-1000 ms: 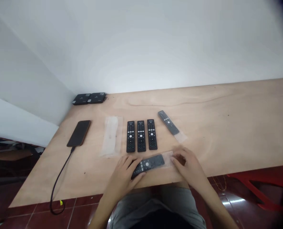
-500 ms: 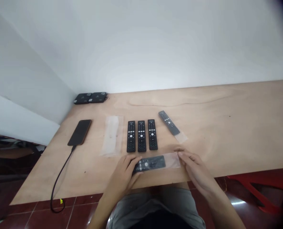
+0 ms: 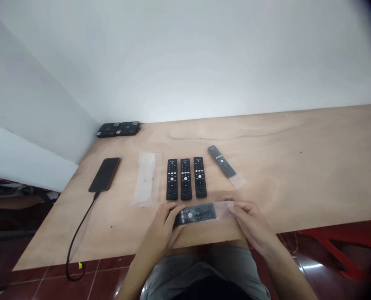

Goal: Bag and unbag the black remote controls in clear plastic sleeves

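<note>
A black remote control (image 3: 200, 212) lies sideways inside a clear plastic sleeve (image 3: 223, 210) near the table's front edge. My left hand (image 3: 165, 223) is closed around its left end, covering part of the buttons. At the sleeve's right end, my right hand (image 3: 250, 218) pinches the loose plastic between thumb and fingers. Just beyond, three bare remotes stand side by side: the left one (image 3: 172, 179), the middle one (image 3: 185, 179) and the right one (image 3: 200, 177). Another sleeved remote (image 3: 222, 161) rests at a slant to their right.
Flat plastic sleeves (image 3: 147, 179) lie left of the remotes. Farther left is a phone (image 3: 104, 175) with a black cable (image 3: 80, 229) hanging over the front edge. Two black boxes (image 3: 118, 129) sit in the back corner by the wall. A red chair (image 3: 344, 246) stands at the right.
My right hand has shifted its fingers slightly on the sleeve's end, and the plastic there looks more bunched. My left hand keeps its hold; the other things stay put.
</note>
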A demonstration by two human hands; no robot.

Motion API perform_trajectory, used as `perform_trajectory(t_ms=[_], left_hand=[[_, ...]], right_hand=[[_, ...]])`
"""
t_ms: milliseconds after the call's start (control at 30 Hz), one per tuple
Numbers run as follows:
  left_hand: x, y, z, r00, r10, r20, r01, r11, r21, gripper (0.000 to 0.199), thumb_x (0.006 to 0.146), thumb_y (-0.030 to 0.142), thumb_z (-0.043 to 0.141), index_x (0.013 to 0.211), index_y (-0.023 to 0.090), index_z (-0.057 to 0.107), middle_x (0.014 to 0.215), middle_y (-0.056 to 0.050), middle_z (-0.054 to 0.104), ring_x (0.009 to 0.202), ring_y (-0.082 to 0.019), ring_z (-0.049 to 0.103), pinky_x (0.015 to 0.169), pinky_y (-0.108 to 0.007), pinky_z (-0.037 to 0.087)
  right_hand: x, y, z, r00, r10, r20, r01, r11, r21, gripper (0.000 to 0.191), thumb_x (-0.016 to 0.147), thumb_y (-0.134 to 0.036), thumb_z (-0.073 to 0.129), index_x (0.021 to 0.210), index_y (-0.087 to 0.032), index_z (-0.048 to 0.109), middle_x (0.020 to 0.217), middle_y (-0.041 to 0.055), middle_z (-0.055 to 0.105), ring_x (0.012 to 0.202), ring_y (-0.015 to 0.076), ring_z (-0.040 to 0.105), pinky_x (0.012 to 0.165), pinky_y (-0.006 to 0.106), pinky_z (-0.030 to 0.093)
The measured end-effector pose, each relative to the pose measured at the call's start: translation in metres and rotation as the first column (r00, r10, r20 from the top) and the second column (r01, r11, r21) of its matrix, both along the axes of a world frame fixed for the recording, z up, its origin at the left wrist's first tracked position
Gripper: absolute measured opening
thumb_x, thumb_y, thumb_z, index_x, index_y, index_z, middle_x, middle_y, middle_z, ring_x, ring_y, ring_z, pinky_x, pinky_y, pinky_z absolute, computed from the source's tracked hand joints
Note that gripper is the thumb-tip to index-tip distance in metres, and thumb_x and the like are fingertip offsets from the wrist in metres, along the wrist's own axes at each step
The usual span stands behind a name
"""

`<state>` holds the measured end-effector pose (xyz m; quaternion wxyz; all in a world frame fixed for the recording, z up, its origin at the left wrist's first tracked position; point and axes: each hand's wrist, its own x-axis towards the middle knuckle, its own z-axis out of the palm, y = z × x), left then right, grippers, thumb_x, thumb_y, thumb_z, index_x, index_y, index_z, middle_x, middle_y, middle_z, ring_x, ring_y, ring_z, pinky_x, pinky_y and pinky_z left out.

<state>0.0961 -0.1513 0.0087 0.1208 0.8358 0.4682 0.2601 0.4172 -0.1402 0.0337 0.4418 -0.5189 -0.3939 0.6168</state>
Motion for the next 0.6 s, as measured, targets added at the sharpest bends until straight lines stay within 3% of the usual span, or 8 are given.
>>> perform_trajectory(t_ms=[133,300,467,600], left_hand=[[0.0,-0.001,-0.001,1.0,0.012,0.001,-0.012,1.0,0.011,0.041,0.114,0.03,0.057,0.155,0.026,0.051,0.138,-0.014,0.063,0.133,-0.033,0.068,0.113,-0.053,0.062],[-0.001,-0.003,-0.004,1.0,0.011,-0.009,-0.011,1.0,0.022,0.042,0.114,0.029,0.058,0.155,0.025,0.052,0.139,-0.014,0.063,0.133,-0.033,0.069,0.113,-0.052,0.063],[-0.002,-0.003,-0.004,1.0,-0.003,-0.004,0.003,1.0,0.022,0.042,0.113,0.028,0.059,0.155,0.024,0.053,0.138,-0.015,0.064,0.132,-0.032,0.069,0.112,-0.05,0.064],[-0.004,-0.004,-0.003,0.999,-0.032,0.015,0.032,0.999,0.006,0.042,0.111,0.025,0.062,0.153,0.024,0.055,0.137,-0.014,0.066,0.13,-0.031,0.069,0.112,-0.049,0.064]], right_hand=[[-0.007,0.001,0.0,1.0,0.011,0.021,-0.012,0.999,0.035,0.036,0.084,-0.057,0.097,0.106,-0.028,0.094,0.125,0.0106,0.084,0.122,0.035,0.074,0.108,0.047,0.059],[-0.013,-0.001,-0.006,0.997,0.017,0.081,-0.024,0.996,0.09,0.03,0.089,-0.055,0.092,0.091,-0.026,0.095,0.113,0.0102,0.083,0.107,0.0303,0.076,0.092,0.04,0.061],[-0.017,0.0,-0.013,0.994,0.0,0.109,-0.018,0.987,0.161,0.029,0.089,-0.052,0.093,0.1,-0.025,0.095,0.108,0.0107,0.085,0.103,0.031,0.078,0.091,0.042,0.065],[-0.021,0.0,-0.021,0.995,-0.01,0.103,-0.007,0.986,0.165,0.031,0.081,-0.05,0.099,0.094,-0.023,0.094,0.105,0.0123,0.084,0.103,0.0317,0.079,0.088,0.04,0.067]])
